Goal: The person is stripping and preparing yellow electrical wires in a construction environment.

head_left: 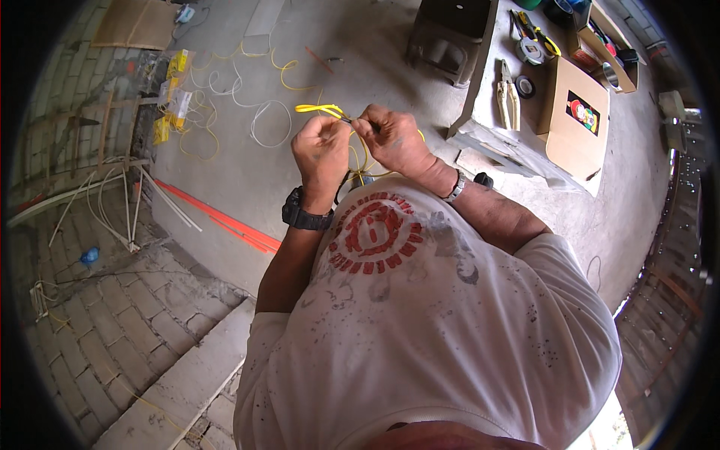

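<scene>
In front of my chest both hands are raised close together. My left hand [322, 154] is closed round a folded yellow wire [319, 109], whose loop sticks out above its fingers. My right hand [397, 144] pinches at the same wire, where a short dark stretch shows between the two hands. Whether that dark part is tape or something else is too small to tell. More yellow wire hangs in loops below the hands, partly hidden behind them.
At the right, a white table [480, 112] carries pliers [508, 97], a black tape roll [525, 87], a tape measure [529, 51] and a cardboard box [574, 120]. A dark stool [454, 26] stands beside it. Loose wire coils [270, 124] and orange tubes [217, 216] lie on the floor.
</scene>
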### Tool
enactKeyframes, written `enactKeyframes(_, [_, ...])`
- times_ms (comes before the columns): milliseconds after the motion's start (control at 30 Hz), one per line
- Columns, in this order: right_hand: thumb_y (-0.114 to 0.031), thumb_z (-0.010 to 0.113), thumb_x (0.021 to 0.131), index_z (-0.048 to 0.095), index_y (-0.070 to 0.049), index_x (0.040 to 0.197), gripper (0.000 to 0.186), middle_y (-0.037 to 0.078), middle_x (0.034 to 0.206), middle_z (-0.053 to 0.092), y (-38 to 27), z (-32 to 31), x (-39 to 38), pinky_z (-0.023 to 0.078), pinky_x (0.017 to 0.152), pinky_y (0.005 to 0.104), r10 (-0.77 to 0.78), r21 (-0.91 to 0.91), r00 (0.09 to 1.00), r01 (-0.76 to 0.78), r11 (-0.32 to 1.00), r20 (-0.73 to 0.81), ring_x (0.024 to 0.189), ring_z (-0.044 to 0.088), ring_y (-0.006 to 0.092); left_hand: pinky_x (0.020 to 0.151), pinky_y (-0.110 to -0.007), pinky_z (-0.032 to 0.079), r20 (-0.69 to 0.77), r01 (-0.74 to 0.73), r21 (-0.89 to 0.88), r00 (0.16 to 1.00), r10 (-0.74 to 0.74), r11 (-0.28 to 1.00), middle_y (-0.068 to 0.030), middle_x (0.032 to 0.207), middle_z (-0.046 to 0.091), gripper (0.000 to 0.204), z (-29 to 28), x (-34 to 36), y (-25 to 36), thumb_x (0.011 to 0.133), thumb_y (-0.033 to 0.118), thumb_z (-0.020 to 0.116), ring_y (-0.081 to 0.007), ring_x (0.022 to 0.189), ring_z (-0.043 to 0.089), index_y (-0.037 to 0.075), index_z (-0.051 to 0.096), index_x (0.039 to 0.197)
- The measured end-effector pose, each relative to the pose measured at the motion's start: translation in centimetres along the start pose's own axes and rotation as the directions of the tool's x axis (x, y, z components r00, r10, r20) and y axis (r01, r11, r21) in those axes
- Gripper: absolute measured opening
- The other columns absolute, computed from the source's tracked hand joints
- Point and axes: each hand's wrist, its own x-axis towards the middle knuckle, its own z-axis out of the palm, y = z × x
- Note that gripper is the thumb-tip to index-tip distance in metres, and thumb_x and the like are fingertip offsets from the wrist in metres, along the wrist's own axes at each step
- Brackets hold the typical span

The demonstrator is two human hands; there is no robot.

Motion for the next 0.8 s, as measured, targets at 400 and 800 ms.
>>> enactKeyframes(400, [-0.021,0.053,0.094,0.057,-0.001,0.084,0.023,-0.003,0.056,0.04,-0.9,-1.2,0.7,0.024,0.039,0.0202,0.283,0.731,0.728,-0.672,0.118,0.624,0.045,0.031,0.0063,0.049,-0.019,0.034,-0.093,-0.191,-0.123,0.979,0.18,0.974,0.0044,0.065,0.052,0.004,0.1,-0.2,0.5,0.081,-0.001,0.06,-0.0011,0.057,0.041,-0.001,0.058,0.077])
enactKeyframes(800, [-0.023,0.053,0.094,0.057,-0.002,0.084,0.024,-0.003,0.056,0.039,-0.7,-0.8,1.1,0.025,0.039,0.0208,0.273,0.729,0.728,-0.674,0.117,0.629,0.044,0.03,0.0066,0.062,-0.022,0.042,-0.06,-0.016,-0.295,0.998,-0.002,0.955,-0.0021,0.069,0.059,0.006,-0.4,-0.8,2.1,0.082,0.001,0.056,-0.0073,0.063,0.051,-0.002,0.059,0.079])
